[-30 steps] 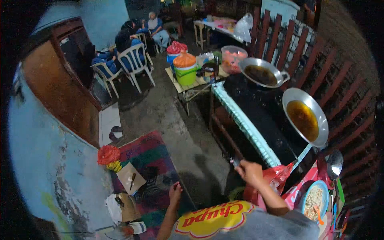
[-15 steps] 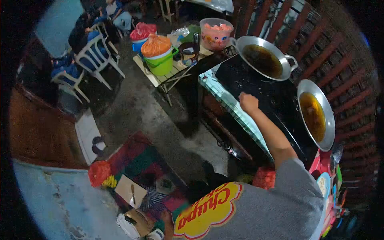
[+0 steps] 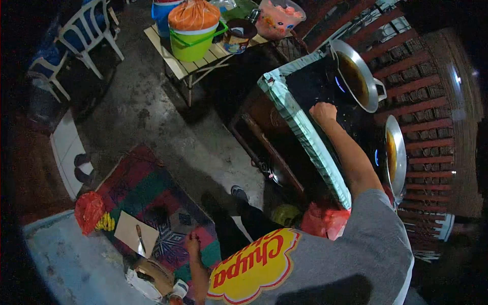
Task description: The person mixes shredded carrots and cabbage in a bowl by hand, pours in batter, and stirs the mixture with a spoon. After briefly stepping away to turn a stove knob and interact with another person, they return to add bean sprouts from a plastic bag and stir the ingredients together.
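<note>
My right hand (image 3: 324, 113) is closed in a fist low over the front part of a black stove top (image 3: 310, 81). Whatever its fingers may grip is hidden beneath it. Blue flame glows under the wok (image 3: 356, 76) of dark oil beyond that hand. Another flame shows beside a second wok (image 3: 396, 152) with amber oil, farther right. My left hand (image 3: 192, 244) hangs low at my side above the patterned rug, its fingers curled and nothing visible in them. A patterned pale green cloth (image 3: 305, 132) covers the stove table's front edge.
A slatted table (image 3: 178, 66) bears a green bucket (image 3: 190, 48), a dark-lidded tub (image 3: 239, 36) and a pink-filled container (image 3: 279, 19). On the rug (image 3: 137, 178) lie a board (image 3: 124, 229) with a knife (image 3: 140, 239), bananas (image 3: 105, 222) and a red bag (image 3: 89, 212). White chairs (image 3: 91, 38) stand left.
My view has tilted and shifted, so the woks appear more edge-on and their flames show. My left hand has come farther into view. The right fist stays over the stove top.
</note>
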`<state>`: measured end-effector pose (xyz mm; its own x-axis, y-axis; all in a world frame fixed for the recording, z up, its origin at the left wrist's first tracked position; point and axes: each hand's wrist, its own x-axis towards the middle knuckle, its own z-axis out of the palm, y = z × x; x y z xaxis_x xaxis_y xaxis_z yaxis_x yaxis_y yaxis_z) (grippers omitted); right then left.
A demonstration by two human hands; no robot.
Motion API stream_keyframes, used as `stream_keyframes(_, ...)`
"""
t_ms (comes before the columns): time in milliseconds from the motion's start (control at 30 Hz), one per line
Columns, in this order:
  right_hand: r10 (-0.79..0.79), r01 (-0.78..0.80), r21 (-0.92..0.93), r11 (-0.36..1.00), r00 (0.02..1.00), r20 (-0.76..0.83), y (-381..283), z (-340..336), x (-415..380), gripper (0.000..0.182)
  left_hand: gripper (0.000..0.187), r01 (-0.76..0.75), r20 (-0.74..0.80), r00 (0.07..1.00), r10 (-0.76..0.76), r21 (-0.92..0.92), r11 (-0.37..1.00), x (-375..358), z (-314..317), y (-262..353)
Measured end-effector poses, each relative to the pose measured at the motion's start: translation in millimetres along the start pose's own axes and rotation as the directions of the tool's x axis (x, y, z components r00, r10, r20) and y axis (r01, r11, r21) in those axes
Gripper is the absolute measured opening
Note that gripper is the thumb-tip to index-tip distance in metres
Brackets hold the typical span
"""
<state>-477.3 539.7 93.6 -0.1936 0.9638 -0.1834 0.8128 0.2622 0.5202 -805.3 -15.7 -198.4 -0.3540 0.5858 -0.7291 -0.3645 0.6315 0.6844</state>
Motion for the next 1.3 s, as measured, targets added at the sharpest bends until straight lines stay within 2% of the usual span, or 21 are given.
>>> stream_keyframes(33,0.057,-0.056,0.049,0.997,0.998,-0.009,1,7,5,0.036,0.035,-0.072,0.084,0.99,0.115,-0.399,0.914,13,-17,-19)
stream_keyframes(67,0.115,-0.113,0.098,0.989,0.993,-0.014,1,12,8,0.035,0.035,-0.056,0.094,0.99,0.101,-0.396,0.917,19,-26,-24)
stream_keyframes(133,0.141,-0.14,0.085,0.986,0.99,-0.001,-1,13,6,0.037,0.031,0.138,-0.068,0.984,-0.167,-0.31,0.94,25,-40,-30)
stream_keyframes(200,0.194,-0.187,0.156,0.97,0.981,-0.029,-4,9,3,0.039,0.027,0.219,-0.026,0.967,-0.252,-0.417,0.882,28,-51,-36)
stream_keyframes(233,0.259,-0.251,0.169,0.953,0.966,-0.024,-5,14,6,0.041,0.028,0.236,-0.016,0.963,-0.269,-0.431,0.871,28,-54,-40)
stream_keyframes(367,0.264,-0.252,0.154,0.955,0.963,-0.06,-9,14,1,0.043,0.028,0.264,0.077,0.961,-0.265,-0.533,0.804,33,-59,-63)
stream_keyframes(467,0.334,-0.321,0.198,0.926,0.942,-0.035,-10,18,3,0.044,0.029,0.357,0.331,0.931,-0.156,-0.723,0.592,46,-73,-87)
stream_keyframes(533,0.353,-0.337,0.157,0.928,0.932,-0.081,-10,21,3,0.041,0.03,0.266,0.14,0.964,-0.226,-0.528,0.807,44,-63,-66)
stream_keyframes(600,0.36,-0.34,0.193,0.92,0.93,-0.079,-12,17,2,0.043,0.032,0.25,-0.023,0.964,-0.266,-0.268,0.93,45,-51,-43)
stream_keyframes(700,0.367,-0.337,0.236,0.911,0.926,-0.092,-10,22,3,0.045,0.035,0.225,-0.134,0.965,-0.225,-0.011,0.974,45,-40,-23)
stream_keyframes(767,0.369,-0.335,0.243,0.91,0.923,-0.107,-10,24,3,0.044,0.036,0.21,-0.167,0.966,-0.196,0.072,0.975,43,-33,-8)
stream_keyframes(867,0.386,-0.353,0.244,0.903,0.917,-0.101,-12,23,3,0.044,0.035,0.2,-0.2,0.965,-0.166,0.162,0.966,15,-14,66)
stream_keyframes(900,0.399,-0.374,0.225,0.9,0.914,-0.074,-12,23,4,0.044,0.035,0.115,-0.197,0.979,-0.053,0.318,0.941,35,-28,17)
stream_keyframes(967,0.412,-0.394,0.205,0.896,0.91,-0.048,-13,23,4,0.043,0.034,-0.027,-0.182,0.968,0.175,0.616,0.788,72,-54,-75)
stream_keyframes(1033,0.424,-0.404,0.222,0.887,0.905,-0.046,-15,20,3,0.044,0.033,0.059,-0.165,0.986,0.002,0.363,0.93,60,-50,-48)
stream_keyframes(1100,0.435,-0.411,0.256,0.875,0.899,-0.042,-16,17,2,0.044,0.032,0.119,-0.135,0.986,-0.094,0.186,0.975,46,-43,-21)
stream_keyframes(1300,0.456,-0.424,0.312,0.85,0.889,-0.034,-18,15,-2,0.045,0.031,0.146,-0.097,0.986,-0.138,0.079,0.986,28,-34,8)
